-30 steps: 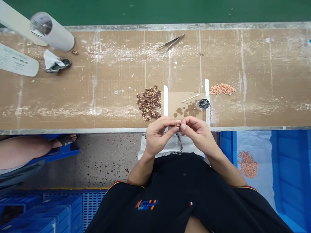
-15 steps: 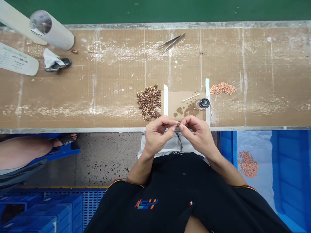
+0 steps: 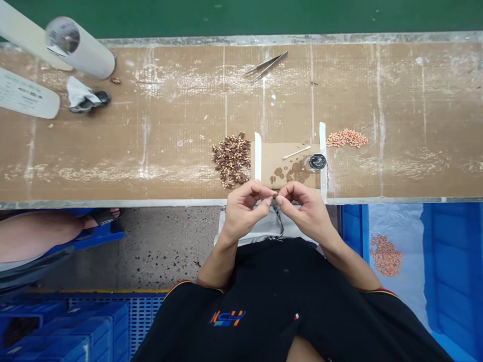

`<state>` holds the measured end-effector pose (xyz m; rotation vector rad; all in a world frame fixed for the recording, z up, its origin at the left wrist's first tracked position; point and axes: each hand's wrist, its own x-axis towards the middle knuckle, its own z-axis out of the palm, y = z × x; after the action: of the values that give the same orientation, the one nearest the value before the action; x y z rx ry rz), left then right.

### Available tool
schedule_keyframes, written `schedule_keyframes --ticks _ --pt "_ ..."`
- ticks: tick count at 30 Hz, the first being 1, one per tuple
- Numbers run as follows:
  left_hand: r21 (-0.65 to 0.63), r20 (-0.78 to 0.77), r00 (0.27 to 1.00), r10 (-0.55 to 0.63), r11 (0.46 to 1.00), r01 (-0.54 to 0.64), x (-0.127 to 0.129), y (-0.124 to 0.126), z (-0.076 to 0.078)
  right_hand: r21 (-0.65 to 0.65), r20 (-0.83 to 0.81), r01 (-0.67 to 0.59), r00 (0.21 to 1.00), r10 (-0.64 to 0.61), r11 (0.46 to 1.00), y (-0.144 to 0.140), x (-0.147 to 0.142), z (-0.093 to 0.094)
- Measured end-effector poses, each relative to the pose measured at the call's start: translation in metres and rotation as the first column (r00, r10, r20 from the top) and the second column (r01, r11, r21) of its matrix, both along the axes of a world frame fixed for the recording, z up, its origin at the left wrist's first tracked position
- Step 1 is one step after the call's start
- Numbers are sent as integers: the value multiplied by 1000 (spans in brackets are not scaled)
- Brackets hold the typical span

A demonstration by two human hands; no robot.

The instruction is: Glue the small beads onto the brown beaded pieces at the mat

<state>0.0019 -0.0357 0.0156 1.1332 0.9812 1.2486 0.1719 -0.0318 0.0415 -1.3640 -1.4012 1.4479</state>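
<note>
My left hand and my right hand meet at the table's front edge, fingertips pinched together. Between them is a small dark brown piece with a golden part, mostly covered by the fingers; both hands grip it. Just beyond my left hand lies a pile of small brown and gold pieces. Past my right hand, a small container with a black top stands on a stained cardboard sheet, near a cotton swab. A heap of small orange-pink pieces is farther right.
Metal tweezers lie toward the back of the cardboard-covered table. White cylinders and a crumpled wrapper are at far left. A blue bin with more orange-pink pieces stands below right. Another person's leg shows at left.
My fingertips have shifted very slightly around the small brown and gold piece, which shows a little more between them. Everything else looks the same.
</note>
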Motion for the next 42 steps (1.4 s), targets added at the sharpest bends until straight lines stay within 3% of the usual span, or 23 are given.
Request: schedule_keyframes --ticks 7,9,11,14,16,20,22,25,28,35,37,39,41,42 --pt "53 -38 998 -51 997 53 -11 -6 4 73 61 -8 998 3 997 -7 6 9" --pt "104 -139 990 24 995 -9 -26 -8 3 127 106 18 994 -32 992 -14 14 13" --pt "133 -368 895 252 967 -217 -42 -10 0 172 150 71 984 -97 983 -20 26 13" --pt "179 -596 628 501 845 -505 -58 -8 -6 218 262 221 925 -276 950 -26 58 1" --pt "172 -662 548 511 815 -553 -61 -6 -9 281 358 372 815 -456 885 -24 86 -11" --pt "157 -765 500 406 870 -467 -59 1 -9 422 431 618 508 -746 664 1 155 -26" --pt "163 -794 477 377 888 -430 -60 6 -9 442 451 702 364 -815 558 21 190 -24" --pt "197 -788 477 390 893 -404 -66 15 -11 461 572 761 140 -808 458 49 239 -13" --pt "230 -762 491 423 885 -405 -72 24 -12 509 591 769 13 -807 385 70 279 -6" --pt "225 -577 603 550 817 -531 -76 9 -3 529 586 785 -65 -807 321 93 330 -14" --pt "208 -530 651 543 828 -521 -78 -1 -2 539 562 787 -72 -824 299 94 335 -17" --pt "167 -515 748 420 904 -393 -81 -8 -1 549 523 790 -71 -849 273 93 335 -18" --pt "97 -534 824 187 982 -160 -84 -9 -1 558 475 788 -46 -879 260 89 329 -19" --pt "63 -550 831 84 996 -59 -84 -8 -2 564 450 781 -19 -893 267 87 323 -20"
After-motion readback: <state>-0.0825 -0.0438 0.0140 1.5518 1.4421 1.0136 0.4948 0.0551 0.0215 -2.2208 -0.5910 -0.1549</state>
